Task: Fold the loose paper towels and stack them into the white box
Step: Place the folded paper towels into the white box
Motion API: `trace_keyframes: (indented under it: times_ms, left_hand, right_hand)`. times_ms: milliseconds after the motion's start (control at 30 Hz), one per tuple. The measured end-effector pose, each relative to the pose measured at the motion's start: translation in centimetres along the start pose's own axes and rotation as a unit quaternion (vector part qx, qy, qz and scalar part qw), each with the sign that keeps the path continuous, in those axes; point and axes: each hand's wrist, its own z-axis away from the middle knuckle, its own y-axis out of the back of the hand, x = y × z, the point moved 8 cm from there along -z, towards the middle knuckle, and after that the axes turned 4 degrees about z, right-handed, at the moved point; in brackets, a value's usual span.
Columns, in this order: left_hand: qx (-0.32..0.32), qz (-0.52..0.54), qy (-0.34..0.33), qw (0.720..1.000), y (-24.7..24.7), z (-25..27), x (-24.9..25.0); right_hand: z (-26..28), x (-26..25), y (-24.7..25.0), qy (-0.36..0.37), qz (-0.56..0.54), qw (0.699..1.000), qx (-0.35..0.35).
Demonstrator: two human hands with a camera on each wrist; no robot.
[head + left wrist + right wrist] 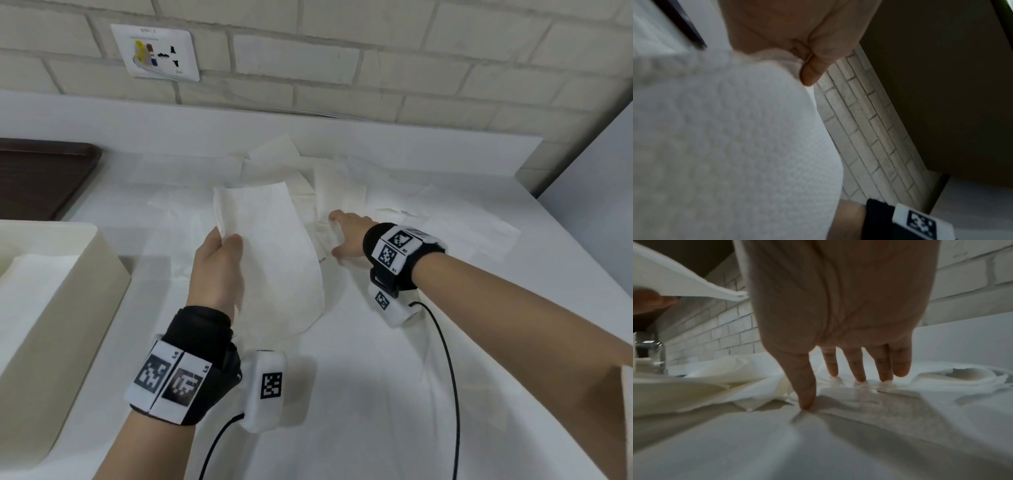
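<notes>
My left hand (226, 240) pinches the left edge of a folded white paper towel (270, 250) and holds it up above the table; the left wrist view shows the thumb (812, 71) on the towel (725, 138). My right hand (337, 236) reaches forward into the loose paper towels (335, 178) spread over the table. Its straight fingertips (859, 378) and thumb press down on one flat towel (869, 402). The white box (102, 253) stands at the left with a folded towel (30, 284) lying inside.
A dark brown tray (41, 171) sits at the far left behind the box. A brick wall with a socket plate (156, 53) runs along the back. A grey panel (589, 164) borders the table on the right. Cables trail from both wristbands.
</notes>
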Motion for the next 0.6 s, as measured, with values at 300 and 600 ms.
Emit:
trace_keyframes:
  times_ms: [300, 600]
  left_hand:
    - [-0.005, 0.036, 0.030, 0.999, -0.1, -0.2, -0.9]
    - [0.004, -0.017, -0.035, 0.999, -0.2, -0.1, 0.0]
  right_hand:
    - [-0.2, -0.4, 0.2, 0.061, 0.041, 0.997, 0.039]
    - [1.5, 0.9, 3.7, 0.054, -0.106, 0.984, 0.134]
